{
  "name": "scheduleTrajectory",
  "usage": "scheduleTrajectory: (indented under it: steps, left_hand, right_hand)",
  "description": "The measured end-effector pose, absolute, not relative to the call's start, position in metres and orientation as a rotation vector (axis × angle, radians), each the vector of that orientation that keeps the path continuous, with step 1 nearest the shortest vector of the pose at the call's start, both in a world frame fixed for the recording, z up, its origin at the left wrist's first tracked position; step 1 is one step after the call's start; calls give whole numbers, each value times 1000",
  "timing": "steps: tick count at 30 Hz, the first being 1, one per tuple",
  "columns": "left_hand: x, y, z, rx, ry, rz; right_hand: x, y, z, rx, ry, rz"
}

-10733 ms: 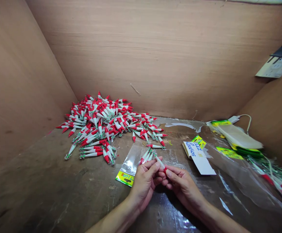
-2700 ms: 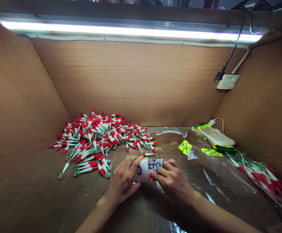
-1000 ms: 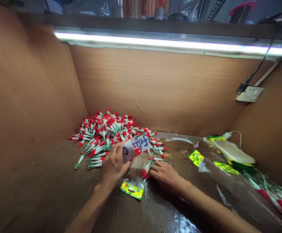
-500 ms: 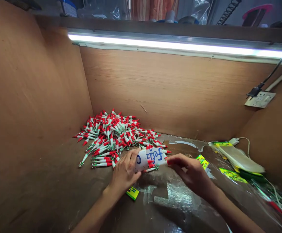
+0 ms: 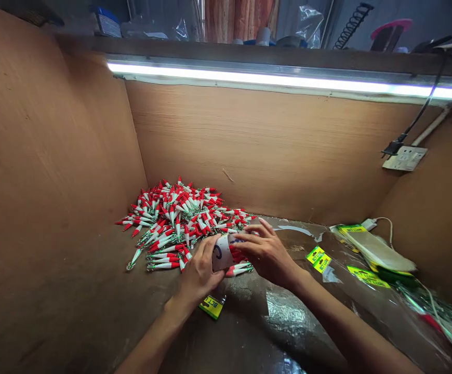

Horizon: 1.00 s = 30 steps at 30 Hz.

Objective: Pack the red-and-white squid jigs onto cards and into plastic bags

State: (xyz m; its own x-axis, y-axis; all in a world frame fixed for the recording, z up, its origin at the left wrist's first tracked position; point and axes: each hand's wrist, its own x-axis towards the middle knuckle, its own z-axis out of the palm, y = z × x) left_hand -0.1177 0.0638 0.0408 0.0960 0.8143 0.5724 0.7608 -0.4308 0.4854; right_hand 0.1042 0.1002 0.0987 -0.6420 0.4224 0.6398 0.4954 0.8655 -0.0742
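Note:
My left hand (image 5: pixel 200 271) grips a white card (image 5: pixel 221 253) with blue writing, curled around a few red-and-white lures (image 5: pixel 238 268) whose ends stick out at its lower right. My right hand (image 5: pixel 265 253) lies over the card's right side with its fingers pressed on it. Both hands hover just above the table, in front of a large pile of red-and-white lures (image 5: pixel 179 218). A clear bag with a yellow label (image 5: pixel 211 306) lies on the table below my left hand.
Wooden walls close in the table on the left, back and right. Yellow-labelled bags (image 5: pixel 318 258) and a stack of packets (image 5: pixel 374 249) lie at the right, with packed lures (image 5: pixel 444 322) beyond. A wall socket (image 5: pixel 404 157) and a light strip (image 5: pixel 288 83) sit above.
My right hand has come back from the right and now covers the card's right side. The card with the lures sits a little lower and further left than before.

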Motion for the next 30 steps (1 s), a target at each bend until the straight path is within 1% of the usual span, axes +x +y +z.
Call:
scheduleTrajectory:
  steps: [3, 5, 7, 10, 13, 18, 22, 24, 26, 30]
  left_hand:
    - [-130, 70, 42, 2160, 1787, 1390]
    - [-134, 71, 43, 2114, 1840, 1417]
    - [-136, 70, 43, 2104, 1853, 1406]
    - [-133, 68, 42, 2141, 1819, 1354]
    - [-130, 67, 38, 2164, 1815, 1297]
    - [-131, 69, 34, 2158, 1872, 1261]
    - [-132, 68, 36, 2168, 1895, 1232]
    - [-131, 67, 37, 2171, 1898, 1201]
    - [-130, 65, 37, 2183, 1906, 1152]
    - [-128, 63, 35, 2238, 1897, 1050]
  right_hand:
    - [108, 98, 82, -821, -2208, -56]
    - [108, 96, 59, -905, -2370, -38]
    - [105, 95, 33, -943, -2596, -88]
    - [94, 98, 8, -986, -2684, -195]
    - [79, 104, 5, -952, -2678, -244]
    - [57, 114, 16, -749, -2787, -356]
    - [64, 110, 25, -831, -2843, -403]
    - [80, 103, 34, -938, -2823, -315]
    - [101, 94, 46, -1001, -2751, -134]
    - [151, 85, 65, -1069, -2561, 447]
